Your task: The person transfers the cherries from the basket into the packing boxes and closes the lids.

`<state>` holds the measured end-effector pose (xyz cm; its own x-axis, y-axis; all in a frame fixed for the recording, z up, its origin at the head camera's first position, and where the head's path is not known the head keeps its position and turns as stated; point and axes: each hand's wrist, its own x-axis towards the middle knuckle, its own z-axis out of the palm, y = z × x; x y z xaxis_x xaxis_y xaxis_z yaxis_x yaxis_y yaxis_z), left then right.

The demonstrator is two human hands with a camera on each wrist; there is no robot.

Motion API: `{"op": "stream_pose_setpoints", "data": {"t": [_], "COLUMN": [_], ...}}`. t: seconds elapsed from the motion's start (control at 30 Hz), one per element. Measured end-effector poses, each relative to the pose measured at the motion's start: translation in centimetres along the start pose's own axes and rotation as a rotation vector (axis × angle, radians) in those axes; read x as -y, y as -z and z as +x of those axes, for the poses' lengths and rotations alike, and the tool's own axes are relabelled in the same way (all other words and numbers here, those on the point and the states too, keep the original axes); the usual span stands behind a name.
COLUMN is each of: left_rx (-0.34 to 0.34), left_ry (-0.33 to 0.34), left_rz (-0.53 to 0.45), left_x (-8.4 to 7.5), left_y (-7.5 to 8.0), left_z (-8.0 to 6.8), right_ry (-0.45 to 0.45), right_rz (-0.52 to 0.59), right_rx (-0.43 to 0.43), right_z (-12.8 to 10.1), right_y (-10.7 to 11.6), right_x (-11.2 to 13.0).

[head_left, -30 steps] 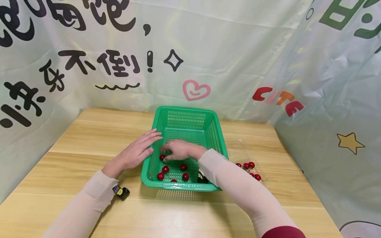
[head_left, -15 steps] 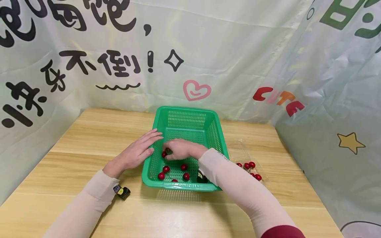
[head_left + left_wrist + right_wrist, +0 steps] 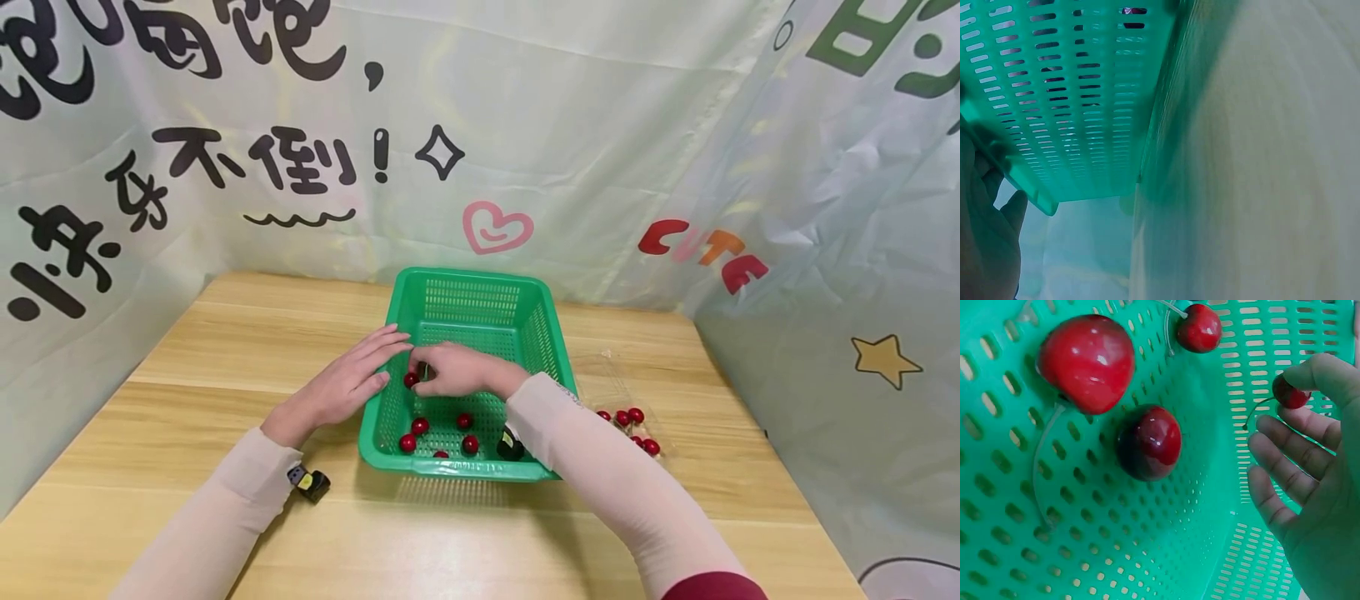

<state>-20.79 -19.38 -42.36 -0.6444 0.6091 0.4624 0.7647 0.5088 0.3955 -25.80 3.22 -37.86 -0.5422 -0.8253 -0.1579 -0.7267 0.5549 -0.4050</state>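
Right hand (image 3: pixel 459 372) has lifted a cherry (image 3: pixel 411 380) off the basket (image 3: pixel 551 333) floor, pinched in its grip; left hand (image 3: pixel 341 385) stays flat on basket's left rim, fingers apart.

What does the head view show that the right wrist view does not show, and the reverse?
Only the head view shows the left hand resting on the basket's left rim, the wooden table, and more cherries in a clear tray beside the basket. Only the right wrist view shows the thin stem of the held cherry pinched at the fingertips. Both show the green basket, loose cherries on its floor, and the right hand inside it.
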Motion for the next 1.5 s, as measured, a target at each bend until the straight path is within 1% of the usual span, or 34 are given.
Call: {"op": "stream_pose_setpoints", "data": {"t": [0.1,0.27,0.5,0.6,0.77,0.93,1.1,1.27,1.5], "left_rx": [0.000,0.001,0.003,0.007,0.006,0.004,-0.009,-0.014,-0.013], "left_ry": [0.001,-0.005,-0.003,-0.002,0.002,0.003,-0.005,-0.022,-0.017], "left_rz": [-0.005,-0.005,0.010,0.011,0.012,0.012,0.009,0.019,0.015], "left_x": [0.0,0.1,0.0,0.1,0.1,0.0,-0.1,0.0,0.0], "left_y": [-0.1,-0.2,0.0,0.1,0.0,0.1,0.0,-0.3,-0.2], "left_z": [-0.1,-0.1,0.0,0.1,0.0,0.1,0.1,0.2,0.1], "right_ry": [-0.006,-0.013,-0.023,-0.023,-0.006,0.024,0.052,0.091,0.131], "right_rz": [-0.002,-0.084,-0.191,-0.218,-0.211,-0.223,-0.194,-0.158,-0.116], "right_rx": [-0.003,-0.028,-0.111,-0.149,-0.209,-0.258,-0.311,-0.370,-0.460], "right_z": [-0.2,-1.1,-2.9,-3.8,-5.1,-6.3,-7.6,-8.8,-10.5], "right_y": [0.3,1.3,2.8,3.2,3.7,3.8,4.1,5.2,7.2], "right_x": [0.0,0.1,-0.1,-0.2,-0.1,-0.3,-0.2,0.5,1.2]}}
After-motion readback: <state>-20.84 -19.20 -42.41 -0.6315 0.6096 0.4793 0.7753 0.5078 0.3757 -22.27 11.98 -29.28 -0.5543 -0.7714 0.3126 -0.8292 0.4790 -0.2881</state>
